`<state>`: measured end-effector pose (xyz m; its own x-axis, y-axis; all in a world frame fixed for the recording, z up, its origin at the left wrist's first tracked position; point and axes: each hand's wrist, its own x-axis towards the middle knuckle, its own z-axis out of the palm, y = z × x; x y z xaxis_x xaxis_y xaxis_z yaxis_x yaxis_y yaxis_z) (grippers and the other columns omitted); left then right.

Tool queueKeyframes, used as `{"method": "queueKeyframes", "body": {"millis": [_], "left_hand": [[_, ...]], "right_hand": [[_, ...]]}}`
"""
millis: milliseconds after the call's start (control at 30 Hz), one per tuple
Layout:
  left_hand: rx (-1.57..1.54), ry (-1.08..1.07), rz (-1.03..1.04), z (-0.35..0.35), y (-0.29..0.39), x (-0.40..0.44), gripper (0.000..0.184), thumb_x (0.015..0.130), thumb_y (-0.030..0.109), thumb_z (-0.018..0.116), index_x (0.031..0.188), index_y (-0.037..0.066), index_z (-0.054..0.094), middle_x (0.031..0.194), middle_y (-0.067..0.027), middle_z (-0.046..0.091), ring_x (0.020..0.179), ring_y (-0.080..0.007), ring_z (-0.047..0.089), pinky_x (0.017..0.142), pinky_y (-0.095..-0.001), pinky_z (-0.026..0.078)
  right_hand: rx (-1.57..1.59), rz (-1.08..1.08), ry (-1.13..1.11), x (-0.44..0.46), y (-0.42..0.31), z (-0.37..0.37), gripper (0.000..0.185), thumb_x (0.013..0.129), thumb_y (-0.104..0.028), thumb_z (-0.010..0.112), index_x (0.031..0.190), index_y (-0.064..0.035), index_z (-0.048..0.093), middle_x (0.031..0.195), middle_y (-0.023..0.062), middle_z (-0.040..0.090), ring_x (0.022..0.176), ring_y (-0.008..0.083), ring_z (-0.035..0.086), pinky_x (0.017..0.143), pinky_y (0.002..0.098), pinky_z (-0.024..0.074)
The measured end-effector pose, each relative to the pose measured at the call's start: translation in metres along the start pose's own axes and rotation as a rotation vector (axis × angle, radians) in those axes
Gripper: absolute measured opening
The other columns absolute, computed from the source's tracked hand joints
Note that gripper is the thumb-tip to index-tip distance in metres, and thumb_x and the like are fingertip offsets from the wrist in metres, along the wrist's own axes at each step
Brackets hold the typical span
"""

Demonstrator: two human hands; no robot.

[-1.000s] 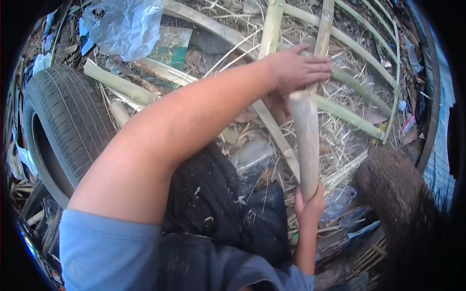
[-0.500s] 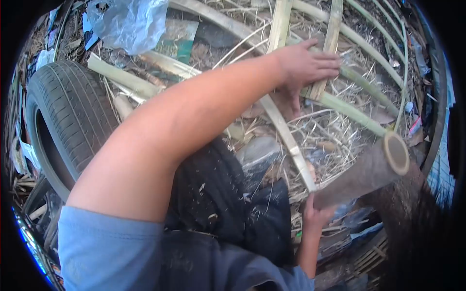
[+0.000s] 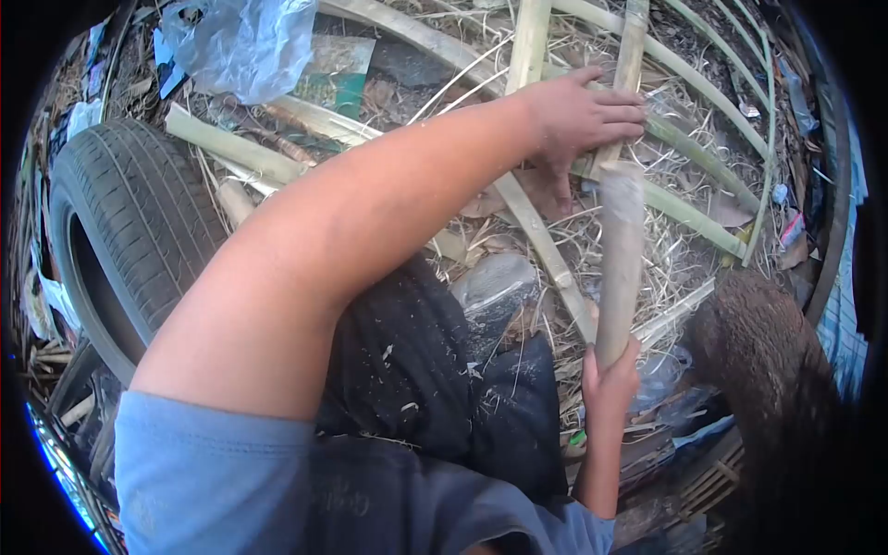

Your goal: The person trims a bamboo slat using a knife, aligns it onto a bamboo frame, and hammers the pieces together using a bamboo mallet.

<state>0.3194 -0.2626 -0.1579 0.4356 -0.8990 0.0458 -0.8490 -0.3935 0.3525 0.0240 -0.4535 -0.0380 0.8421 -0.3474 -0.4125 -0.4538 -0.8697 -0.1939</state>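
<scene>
My left hand [image 3: 587,120] lies with fingers spread over the crossing of pale green bamboo strips, its thumb pointing down. An upright strip [image 3: 632,51] runs under its fingers, and another strip [image 3: 529,46] stands just to its left. Lower down, my right hand [image 3: 612,375] is closed around the bottom of a thick bamboo piece [image 3: 620,254]. This piece points up, slightly blurred, its top end close below my left fingers and over the strips.
A tyre [image 3: 139,231] stands at the left, near a crumpled plastic sheet [image 3: 245,46]. Beside my dark-clothed legs lies a grey stone [image 3: 495,282]. A rough brown trunk-like mass [image 3: 758,342] is at the right. Shavings and litter cover the ground.
The thick bamboo piece tilted out to the right, showing its hollow end, then swung back up towards the strips. My left hand has stayed on the strips; the view shifted slightly.
</scene>
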Motion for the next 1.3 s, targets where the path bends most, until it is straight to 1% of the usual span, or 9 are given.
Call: {"method": "queueKeyframes", "body": {"millis": [67, 333, 433, 467, 833, 900, 1000, 1200, 1300], "left_hand": [[0.05, 0.031, -0.01, -0.002, -0.012, 0.005, 0.136, 0.043, 0.075, 0.081, 0.152, 0.013, 0.03, 0.159, -0.0043, 0.03, 0.149, -0.0182, 0.021, 0.121, -0.0527, 0.013], [-0.005, 0.018, 0.028, 0.006, 0.002, -0.005, 0.135, 0.045, 0.077, 0.078, 0.152, 0.011, 0.031, 0.158, -0.0035, 0.031, 0.149, -0.0171, 0.022, 0.12, -0.0517, 0.014], [0.067, 0.055, 0.035, 0.001, -0.008, 0.003, 0.135, 0.043, 0.078, 0.077, 0.151, 0.01, 0.031, 0.157, -0.004, 0.033, 0.149, -0.0177, 0.022, 0.119, -0.0524, 0.015], [0.054, 0.055, 0.028, 0.002, -0.008, 0.001, 0.136, 0.043, 0.079, 0.077, 0.151, 0.01, 0.031, 0.157, -0.0045, 0.033, 0.149, -0.0181, 0.022, 0.119, -0.0525, 0.015], [0.16, -0.02, -0.015, -0.043, 0.022, 0.0, 0.144, 0.044, 0.083, 0.073, 0.157, 0.014, 0.015, 0.163, -0.0113, 0.018, 0.151, -0.0258, 0.013, 0.121, -0.0575, 0.004], [0.157, -0.025, -0.074, -0.071, 0.04, -0.007, 0.133, 0.052, 0.075, 0.077, 0.156, 0.015, 0.018, 0.161, -0.0132, 0.021, 0.15, -0.028, 0.018, 0.12, -0.0579, 0.008], [0.039, -0.248, -0.512, -0.122, 0.089, -0.029, 0.111, 0.065, 0.05, 0.085, 0.151, 0.011, 0.027, 0.157, -0.0163, 0.03, 0.147, -0.0289, 0.027, 0.118, -0.0575, 0.019], [0.095, -0.274, -0.626, -0.052, 0.115, -0.051, 0.1, 0.072, 0.04, 0.082, 0.149, 0.004, 0.029, 0.155, -0.0183, 0.032, 0.148, -0.0275, 0.026, 0.117, -0.0587, 0.02], [0.112, -0.155, -0.651, -0.026, 0.1, -0.039, 0.051, 0.082, 0.018, 0.064, 0.13, 0.005, 0.052, 0.126, -0.0113, 0.058, 0.123, -0.0249, 0.05, 0.102, -0.0532, 0.035]], "right_hand": [[0.08, -0.15, 0.122, 0.018, 0.012, 0.017, 0.034, 0.084, -0.009, 0.069, 0.111, 0.0032, 0.052, 0.093, 0.0253, 0.063, 0.089, 0.0438, 0.063, 0.076, 0.045, 0.049], [0.216, -0.016, 0.008, 0.001, 0.014, 0.012, 0.052, 0.084, -0.013, 0.07, 0.126, 0.0043, 0.046, 0.105, 0.0275, 0.061, 0.094, 0.0435, 0.062, 0.082, 0.0445, 0.049], [0.033, 0.076, 0.026, 0.008, 0.009, 0.0, 0.054, 0.084, -0.012, 0.071, 0.128, 0.0035, 0.044, 0.104, 0.027, 0.062, 0.094, 0.0415, 0.063, 0.083, 0.0442, 0.0491], [0.122, -0.109, 0.162, 0.005, 0.016, 0.002, 0.053, 0.083, -0.013, 0.073, 0.124, 0.0054, 0.045, 0.097, 0.0305, 0.064, 0.088, 0.0482, 0.065, 0.076, 0.0479, 0.0509], [0.331, 0.066, 0.264, -0.047, 0.024, -0.025, 0.054, 0.079, -0.021, 0.077, 0.121, 0.0015, 0.05, 0.094, 0.0289, 0.065, 0.085, 0.0498, 0.065, 0.072, 0.0493, 0.0513], [0.345, 0.05, 0.281, -0.05, 0.021, -0.025, 0.054, 0.08, -0.022, 0.077, 0.121, 0.0007, 0.05, 0.094, 0.0283, 0.065, 0.085, 0.0492, 0.065, 0.072, 0.0487, 0.0514], [0.57, -0.048, 0.163, -0.044, 0.003, -0.031, 0.054, 0.08, -0.022, 0.077, 0.122, -0.0001, 0.051, 0.095, 0.0251, 0.067, 0.089, 0.04, 0.068, 0.078, 0.0429, 0.0522], [0.532, -0.145, 0.131, 0.011, 0.0, 0.005, 0.052, 0.083, -0.024, 0.074, 0.122, -0.0003, 0.051, 0.092, 0.0265, 0.067, 0.087, 0.0423, 0.068, 0.076, 0.0457, 0.053], [0.445, -0.153, 0.115, 0.017, 0.008, 0.018, 0.054, 0.084, -0.028, 0.073, 0.124, -0.0007, 0.05, 0.092, 0.0295, 0.066, 0.086, 0.0481, 0.066, 0.073, 0.0502, 0.0529]]}}
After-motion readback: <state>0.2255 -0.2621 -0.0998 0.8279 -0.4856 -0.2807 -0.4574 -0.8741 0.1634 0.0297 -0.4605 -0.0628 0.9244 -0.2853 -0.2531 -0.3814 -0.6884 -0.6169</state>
